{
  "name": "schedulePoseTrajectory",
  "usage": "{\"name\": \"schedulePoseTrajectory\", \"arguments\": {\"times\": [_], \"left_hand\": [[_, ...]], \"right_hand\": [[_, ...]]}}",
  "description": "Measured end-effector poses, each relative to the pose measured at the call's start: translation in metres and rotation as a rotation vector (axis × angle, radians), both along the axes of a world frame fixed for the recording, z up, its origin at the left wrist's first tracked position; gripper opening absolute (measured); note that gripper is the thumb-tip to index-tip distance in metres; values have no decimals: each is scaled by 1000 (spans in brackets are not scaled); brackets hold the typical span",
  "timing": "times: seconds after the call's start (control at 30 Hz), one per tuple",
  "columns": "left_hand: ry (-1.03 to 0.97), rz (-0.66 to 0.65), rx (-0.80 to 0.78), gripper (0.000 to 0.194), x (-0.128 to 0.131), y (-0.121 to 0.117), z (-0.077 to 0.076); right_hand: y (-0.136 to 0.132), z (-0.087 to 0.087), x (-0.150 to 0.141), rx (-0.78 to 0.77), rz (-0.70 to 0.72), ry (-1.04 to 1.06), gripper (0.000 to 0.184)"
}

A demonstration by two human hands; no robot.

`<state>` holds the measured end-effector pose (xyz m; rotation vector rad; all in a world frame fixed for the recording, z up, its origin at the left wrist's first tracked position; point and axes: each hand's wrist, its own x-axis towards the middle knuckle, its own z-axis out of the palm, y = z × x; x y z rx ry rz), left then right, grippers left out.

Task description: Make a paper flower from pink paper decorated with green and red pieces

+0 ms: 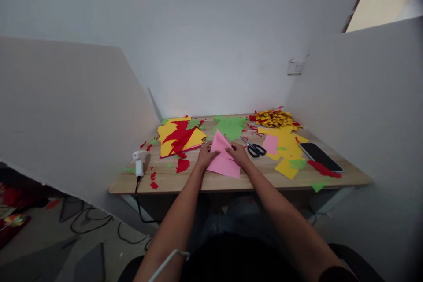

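Note:
A pink sheet of paper (224, 166) is between my two hands near the table's front middle, its upper part folded to a peak. My left hand (207, 155) grips its left edge, thumb on top and the other fingers behind. On the opposite edge, my right hand (238, 154) pinches the paper in the same way. Black-handled scissors (256, 149) lie just right of my right hand, blades pointing up and left. Beyond the sheet lies a torn green paper (231, 127).
Yellow and red papers (180, 135) are stacked at the left. A white glue gun (139, 166) with a black cord stands at the left front. Rightward are yellow sheets (287, 145), a small pink piece (271, 144), a phone (320, 157) and a heap of yellow paper strips (276, 119).

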<state>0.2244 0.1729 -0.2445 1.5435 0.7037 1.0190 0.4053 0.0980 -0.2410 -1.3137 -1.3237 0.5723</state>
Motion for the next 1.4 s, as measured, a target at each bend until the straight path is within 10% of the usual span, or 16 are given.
{"name": "schedulePoseTrajectory", "arguments": {"times": [1.4], "left_hand": [[27, -92, -93, 54, -2, 1, 1]], "right_hand": [[6, -5, 2, -55, 21, 201, 47]]}}
